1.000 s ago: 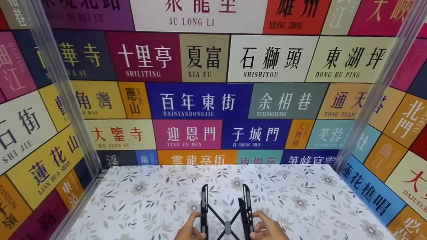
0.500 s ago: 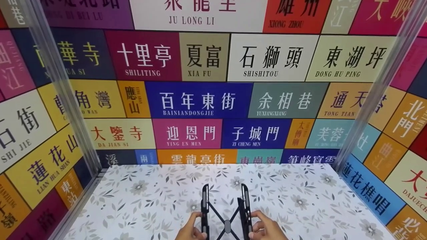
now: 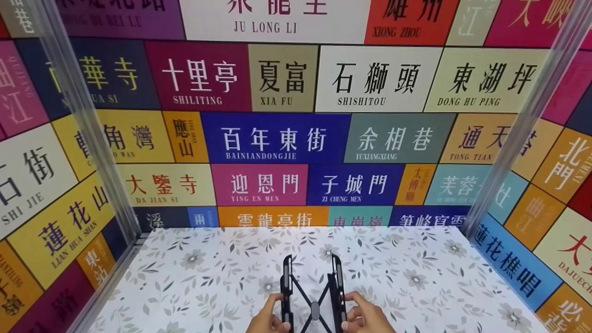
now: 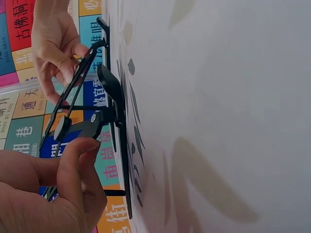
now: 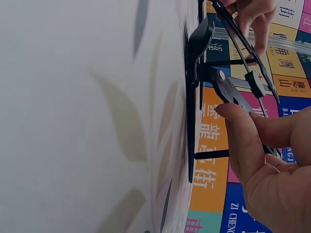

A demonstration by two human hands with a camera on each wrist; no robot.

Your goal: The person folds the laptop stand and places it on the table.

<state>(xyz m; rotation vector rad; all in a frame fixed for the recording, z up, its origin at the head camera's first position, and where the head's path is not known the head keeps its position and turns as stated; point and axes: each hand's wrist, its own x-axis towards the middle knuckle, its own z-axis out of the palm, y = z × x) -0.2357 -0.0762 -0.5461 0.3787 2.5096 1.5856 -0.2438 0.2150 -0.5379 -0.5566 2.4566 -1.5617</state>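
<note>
A black folding laptop stand (image 3: 315, 311) stands on the table at the bottom middle of the head view. Its two side rails run away from me, joined by crossed struts with an oval hub in between. My left hand (image 3: 268, 318) pinches the left rail between thumb and fingers. On the opposite side, my right hand (image 3: 368, 317) pinches the right rail the same way. The left wrist view shows the stand's raised arm (image 4: 92, 127) between my thumb and fingers, its base bar lying along the tabletop. A matching arm (image 5: 226, 90) is held in the right wrist view.
The tabletop (image 3: 208, 282) wears a white covering with grey leaves and flowers. Behind it rises a wall (image 3: 277, 138) of coloured place-name panels. Clear upright strips stand at the left back corner (image 3: 111, 185) and right back corner (image 3: 490, 185).
Both hands have moved slightly inward, bringing the two rails of the laptop stand closer together. The crossed struts now stand at a narrower angle. Both hands keep their hold.
</note>
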